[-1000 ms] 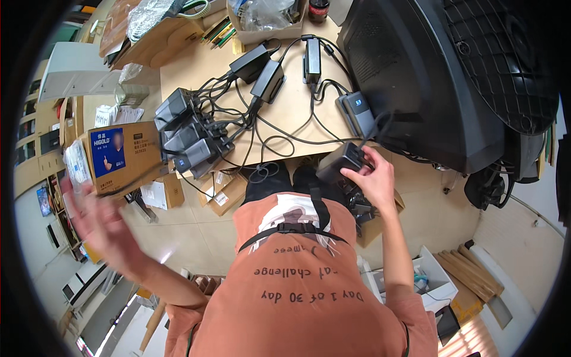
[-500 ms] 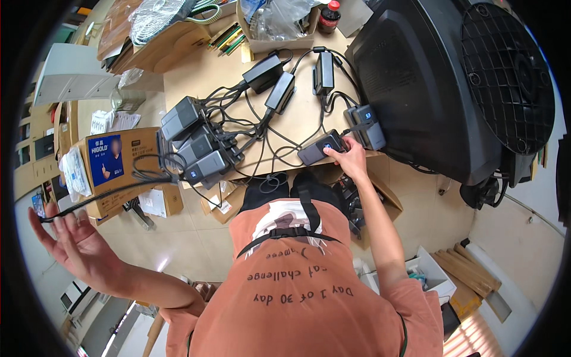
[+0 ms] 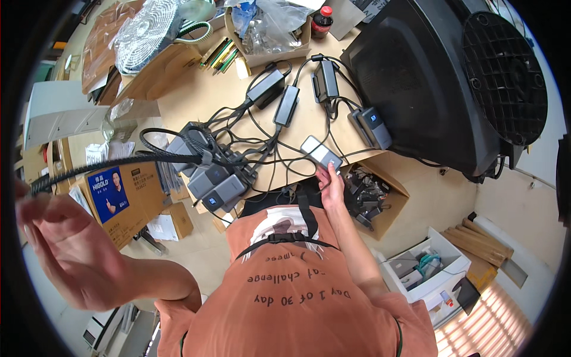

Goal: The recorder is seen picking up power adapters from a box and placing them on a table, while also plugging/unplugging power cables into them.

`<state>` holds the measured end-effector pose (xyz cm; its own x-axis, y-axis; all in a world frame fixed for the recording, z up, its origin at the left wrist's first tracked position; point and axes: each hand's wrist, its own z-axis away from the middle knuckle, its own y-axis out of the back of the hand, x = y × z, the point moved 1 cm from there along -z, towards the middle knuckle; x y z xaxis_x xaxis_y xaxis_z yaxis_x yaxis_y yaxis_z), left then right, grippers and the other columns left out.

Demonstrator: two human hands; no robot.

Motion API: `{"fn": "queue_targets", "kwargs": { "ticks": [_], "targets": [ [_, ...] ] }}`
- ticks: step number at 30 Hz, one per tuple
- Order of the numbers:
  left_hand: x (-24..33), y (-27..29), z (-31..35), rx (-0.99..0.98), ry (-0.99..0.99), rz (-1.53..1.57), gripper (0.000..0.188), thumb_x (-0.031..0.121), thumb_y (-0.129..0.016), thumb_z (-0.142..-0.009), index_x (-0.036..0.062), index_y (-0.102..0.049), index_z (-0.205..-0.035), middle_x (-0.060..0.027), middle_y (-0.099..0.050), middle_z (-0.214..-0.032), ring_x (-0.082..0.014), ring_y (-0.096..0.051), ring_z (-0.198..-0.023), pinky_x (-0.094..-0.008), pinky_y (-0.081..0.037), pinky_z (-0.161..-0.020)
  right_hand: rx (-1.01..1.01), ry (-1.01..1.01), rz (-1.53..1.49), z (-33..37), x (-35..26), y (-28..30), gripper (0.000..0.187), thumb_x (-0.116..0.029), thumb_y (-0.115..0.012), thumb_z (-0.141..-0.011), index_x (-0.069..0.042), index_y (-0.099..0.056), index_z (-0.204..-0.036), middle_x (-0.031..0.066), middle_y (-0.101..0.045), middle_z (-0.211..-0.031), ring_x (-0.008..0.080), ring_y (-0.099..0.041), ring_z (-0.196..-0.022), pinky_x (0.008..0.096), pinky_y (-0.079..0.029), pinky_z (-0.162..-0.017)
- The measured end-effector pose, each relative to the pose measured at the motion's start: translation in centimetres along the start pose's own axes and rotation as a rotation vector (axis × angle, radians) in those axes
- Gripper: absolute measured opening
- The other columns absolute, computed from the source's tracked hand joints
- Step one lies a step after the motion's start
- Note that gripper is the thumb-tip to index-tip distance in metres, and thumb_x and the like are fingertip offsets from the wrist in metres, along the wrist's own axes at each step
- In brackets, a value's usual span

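Note:
My left hand [image 3: 74, 247], raised at the far left and partly blurred, has its fingers curled around a black braided cable [image 3: 113, 162]. From there the cable stretches taut to the right, to a tangle over a cluster of grey power banks [image 3: 223, 189] on the table's near left. My right hand [image 3: 334, 187] pinches the near end of a single power bank [image 3: 316, 149] at the table's front edge, thumb on top; its upper face catches the light. Two more power banks [image 3: 373, 128] stand together just right of it. Several black power adapters [image 3: 286, 107] with tangled cords lie beyond.
A large black monitor [image 3: 410, 83] seen from behind fills the table's right side. At the back are an open box of plastic bags [image 3: 267, 44], pencils [image 3: 223, 56] and a red-capped bottle [image 3: 322, 22]. Cardboard boxes [image 3: 140, 199] stand at left; an open carton [image 3: 389, 208] sits below the table's right edge.
My left hand has risen closer to the camera, lifting the braided cable higher and tauter. My right hand has shifted left and nearer me, tilting the power bank so that its face shines.

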<state>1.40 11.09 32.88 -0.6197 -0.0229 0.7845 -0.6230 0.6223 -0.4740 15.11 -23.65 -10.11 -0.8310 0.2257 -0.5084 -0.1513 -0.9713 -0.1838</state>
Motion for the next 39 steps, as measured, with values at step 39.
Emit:
{"fn": "queue_targets", "kwargs": {
  "ticks": [39],
  "targets": [
    [-38.0, -1.0, 58.6, -1.426, 0.727, -1.545, 0.049, -0.003, -0.053, -0.089, 0.011, -0.055, -0.136, -0.0195, -0.063, -0.101, -0.0404, -0.062, -0.091, -0.0489, -0.052, -0.081, 0.455, -0.067, 1.047, -16.4, 21.1, 55.9, 0.023, -0.03, -0.061, -0.094, -0.014, -0.072, -0.106, 0.0147, -0.074, -0.096, 0.0364, -0.071, -0.095, 0.0469, -0.056, -0.085]
  ]
}}
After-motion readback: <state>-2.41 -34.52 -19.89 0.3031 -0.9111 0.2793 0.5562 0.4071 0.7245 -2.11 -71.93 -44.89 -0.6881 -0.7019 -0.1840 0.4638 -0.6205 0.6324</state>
